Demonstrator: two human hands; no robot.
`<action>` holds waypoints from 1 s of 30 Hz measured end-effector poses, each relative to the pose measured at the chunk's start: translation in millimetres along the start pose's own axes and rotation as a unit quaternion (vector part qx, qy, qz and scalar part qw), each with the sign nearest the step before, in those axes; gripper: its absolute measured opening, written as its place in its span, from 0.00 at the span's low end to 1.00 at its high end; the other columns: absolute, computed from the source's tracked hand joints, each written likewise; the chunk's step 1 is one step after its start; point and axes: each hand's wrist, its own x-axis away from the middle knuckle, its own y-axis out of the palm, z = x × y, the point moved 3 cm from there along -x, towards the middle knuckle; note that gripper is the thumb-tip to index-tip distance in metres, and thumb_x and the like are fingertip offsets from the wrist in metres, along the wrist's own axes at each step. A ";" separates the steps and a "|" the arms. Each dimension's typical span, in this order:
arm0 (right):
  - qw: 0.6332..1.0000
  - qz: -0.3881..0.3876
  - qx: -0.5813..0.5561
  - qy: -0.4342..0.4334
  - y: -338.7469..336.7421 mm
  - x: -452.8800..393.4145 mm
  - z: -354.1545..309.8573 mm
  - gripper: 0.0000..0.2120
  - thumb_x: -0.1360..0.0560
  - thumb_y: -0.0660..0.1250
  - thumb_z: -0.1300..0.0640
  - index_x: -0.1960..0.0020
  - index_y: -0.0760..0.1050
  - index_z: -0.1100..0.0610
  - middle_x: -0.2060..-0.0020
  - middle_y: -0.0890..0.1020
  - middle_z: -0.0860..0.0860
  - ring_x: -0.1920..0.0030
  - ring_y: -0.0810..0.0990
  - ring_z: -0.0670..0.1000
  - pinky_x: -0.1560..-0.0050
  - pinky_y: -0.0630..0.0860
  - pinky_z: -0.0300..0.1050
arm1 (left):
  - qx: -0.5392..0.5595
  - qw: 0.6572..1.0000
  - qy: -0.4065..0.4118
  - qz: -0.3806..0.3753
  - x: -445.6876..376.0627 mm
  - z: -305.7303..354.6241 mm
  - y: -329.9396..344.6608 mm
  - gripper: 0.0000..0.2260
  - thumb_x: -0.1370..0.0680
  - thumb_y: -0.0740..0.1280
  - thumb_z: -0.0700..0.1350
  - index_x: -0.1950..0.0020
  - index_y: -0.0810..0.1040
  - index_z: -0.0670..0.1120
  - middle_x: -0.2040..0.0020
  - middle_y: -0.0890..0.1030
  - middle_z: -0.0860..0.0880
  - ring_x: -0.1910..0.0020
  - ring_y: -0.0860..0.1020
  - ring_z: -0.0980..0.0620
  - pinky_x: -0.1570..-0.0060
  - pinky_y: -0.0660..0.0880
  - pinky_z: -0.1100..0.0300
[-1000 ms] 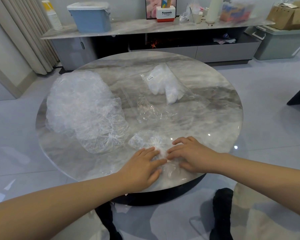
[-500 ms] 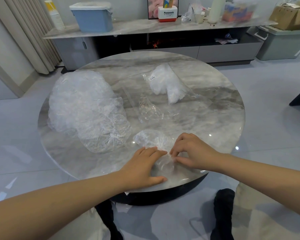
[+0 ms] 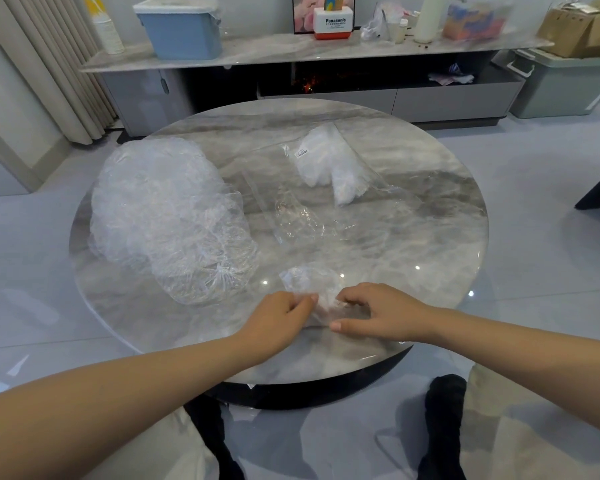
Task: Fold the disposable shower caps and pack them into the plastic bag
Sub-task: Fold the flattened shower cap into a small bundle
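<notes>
A clear, crumpled shower cap [image 3: 312,282] lies near the front edge of the round marble table [image 3: 413,244]. My left hand [image 3: 278,320] pinches its left side with curled fingers. My right hand [image 3: 374,311] grips its right side, fingers curled over it and thumb out below. A loose heap of unfolded shower caps [image 3: 167,216] covers the table's left part. A clear plastic bag [image 3: 329,168] with white folded caps in its far end lies at the middle right, its open end towards me.
A long low cabinet [image 3: 326,53] stands behind the table with a blue bin [image 3: 181,27], a red-and-white box [image 3: 334,24] and other items. A grey bin [image 3: 565,84] sits far right. My legs show below the table's front edge.
Both hands went from lying flat on the cap to curling their fingers and gathering it between them. The cap is bunched up more than before.
</notes>
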 end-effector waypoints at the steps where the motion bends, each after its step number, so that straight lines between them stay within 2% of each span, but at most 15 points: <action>1: 1.000 0.005 0.006 0.007 1.3 -1.7 0.7 0.17 0.27 0.67 0.40 0.59 0.71 0.54 0.64 0.75 0.50 0.61 0.73 0.48 0.60 0.67 0.41 | 0.017 1.000 -0.020 0.009 -2.7 0.5 -0.9 0.24 0.19 0.57 0.53 0.58 0.79 0.35 0.75 0.65 0.50 0.73 0.65 0.54 0.71 0.62 0.64; 3: 0.999 0.024 -0.001 0.028 3.6 -6.2 1.6 0.16 0.25 0.68 0.46 0.63 0.66 0.52 0.68 0.71 0.47 0.67 0.68 0.46 0.65 0.63 0.39 | 0.040 0.997 -0.060 0.031 -9.1 1.2 -2.8 0.23 0.19 0.57 0.53 0.62 0.76 0.35 0.71 0.70 0.46 0.70 0.69 0.52 0.66 0.65 0.61; 7: 0.994 0.061 -0.021 0.088 5.5 -18.8 7.6 0.20 0.24 0.66 0.50 0.68 0.60 0.54 0.73 0.66 0.46 0.71 0.63 0.46 0.68 0.60 0.40 | 0.019 0.992 -0.108 0.065 -20.3 1.1 -7.3 0.21 0.18 0.58 0.51 0.70 0.63 0.44 0.72 0.68 0.48 0.70 0.69 0.51 0.66 0.65 0.59; 11: 0.987 0.062 -0.051 0.142 6.8 -28.6 14.6 0.18 0.23 0.66 0.50 0.69 0.65 0.53 0.75 0.69 0.45 0.72 0.69 0.43 0.68 0.64 0.39 | 0.020 0.989 -0.132 0.065 -28.2 -4.2 -11.1 0.19 0.19 0.58 0.51 0.68 0.65 0.45 0.71 0.70 0.47 0.66 0.74 0.47 0.58 0.75 0.49; 13: 0.983 0.060 -0.066 0.161 7.3 -31.9 16.7 0.16 0.23 0.65 0.50 0.68 0.68 0.53 0.76 0.72 0.44 0.73 0.72 0.41 0.69 0.66 0.35 | 0.008 0.989 -0.125 0.075 -27.9 -3.4 -11.8 0.16 0.19 0.58 0.50 0.63 0.68 0.45 0.69 0.73 0.47 0.64 0.77 0.46 0.60 0.74 0.51; 15: 0.982 0.059 -0.055 0.173 6.2 -34.8 15.9 0.17 0.23 0.65 0.50 0.68 0.68 0.53 0.75 0.72 0.44 0.73 0.71 0.41 0.71 0.64 0.33 | -0.027 0.991 -0.089 0.095 -23.7 -0.2 -12.7 0.09 0.19 0.60 0.50 0.52 0.71 0.45 0.64 0.74 0.50 0.60 0.76 0.49 0.62 0.69 0.58; 17: 0.980 0.058 -0.049 0.183 5.6 -37.5 16.4 0.17 0.23 0.65 0.50 0.69 0.68 0.54 0.74 0.72 0.46 0.72 0.70 0.42 0.71 0.63 0.35 | -0.105 0.987 -0.018 0.124 -16.3 2.3 -12.5 0.12 0.21 0.62 0.50 0.41 0.69 0.45 0.53 0.72 0.51 0.55 0.73 0.54 0.58 0.66 0.64; 18: 0.979 0.057 -0.050 0.189 5.1 -38.5 16.2 0.18 0.23 0.65 0.50 0.69 0.68 0.54 0.74 0.72 0.46 0.72 0.70 0.43 0.71 0.63 0.35 | -0.155 0.975 0.050 0.150 -12.5 5.0 -12.7 0.14 0.21 0.63 0.49 0.39 0.68 0.44 0.49 0.70 0.50 0.52 0.72 0.54 0.54 0.65 0.66; 20: 0.977 0.053 -0.057 0.199 4.9 -40.7 16.7 0.17 0.24 0.65 0.51 0.69 0.70 0.55 0.73 0.73 0.47 0.71 0.70 0.44 0.70 0.64 0.37 | -0.266 0.928 0.189 0.180 -6.8 9.4 -9.3 0.15 0.24 0.62 0.49 0.41 0.70 0.43 0.46 0.71 0.47 0.49 0.71 0.50 0.50 0.66 0.63; 21: 0.976 0.051 -0.062 0.203 5.1 -41.6 17.4 0.17 0.24 0.65 0.51 0.69 0.70 0.55 0.73 0.73 0.47 0.71 0.70 0.44 0.70 0.65 0.38 | -0.308 0.905 0.239 0.173 -4.8 9.9 -6.3 0.16 0.26 0.61 0.50 0.41 0.70 0.44 0.46 0.71 0.46 0.48 0.70 0.49 0.49 0.65 0.61; 23: 0.974 0.049 -0.074 0.208 5.0 -41.3 17.7 0.18 0.24 0.65 0.51 0.70 0.69 0.55 0.74 0.72 0.48 0.71 0.69 0.46 0.68 0.64 0.40 | -0.370 0.875 0.281 0.134 -2.7 9.1 0.5 0.18 0.28 0.60 0.50 0.41 0.71 0.45 0.42 0.72 0.46 0.44 0.69 0.47 0.46 0.64 0.57; 25: 0.972 0.045 -0.086 0.212 5.1 -39.9 17.7 0.18 0.24 0.65 0.51 0.70 0.69 0.55 0.74 0.71 0.49 0.72 0.68 0.46 0.68 0.64 0.40 | -0.425 0.859 0.274 0.082 -2.8 3.7 6.9 0.20 0.26 0.59 0.51 0.39 0.74 0.44 0.37 0.74 0.44 0.38 0.70 0.45 0.41 0.62 0.53; 27: 0.970 0.041 -0.092 0.219 5.5 -38.2 17.8 0.19 0.24 0.65 0.52 0.71 0.68 0.56 0.75 0.70 0.49 0.73 0.68 0.46 0.70 0.64 0.39 | -0.460 0.859 0.226 0.012 -2.7 -1.7 10.8 0.25 0.24 0.54 0.55 0.33 0.73 0.43 0.31 0.71 0.43 0.31 0.68 0.45 0.33 0.55 0.50; 29: 0.969 0.046 -0.097 0.224 5.3 -36.3 18.8 0.18 0.24 0.65 0.53 0.71 0.66 0.56 0.74 0.70 0.49 0.72 0.67 0.46 0.70 0.63 0.39 | -0.460 0.867 0.185 -0.050 -3.7 -7.8 13.3 0.34 0.25 0.42 0.61 0.23 0.55 0.45 0.22 0.54 0.46 0.23 0.53 0.49 0.28 0.41 0.51; 30: 0.972 0.049 -0.080 0.215 4.4 -34.5 18.0 0.17 0.24 0.65 0.53 0.69 0.67 0.56 0.73 0.70 0.49 0.71 0.68 0.47 0.70 0.63 0.40 | -0.448 0.875 0.163 -0.086 -4.1 -12.1 14.9 0.36 0.27 0.37 0.63 0.22 0.45 0.48 0.22 0.44 0.48 0.23 0.44 0.51 0.28 0.36 0.52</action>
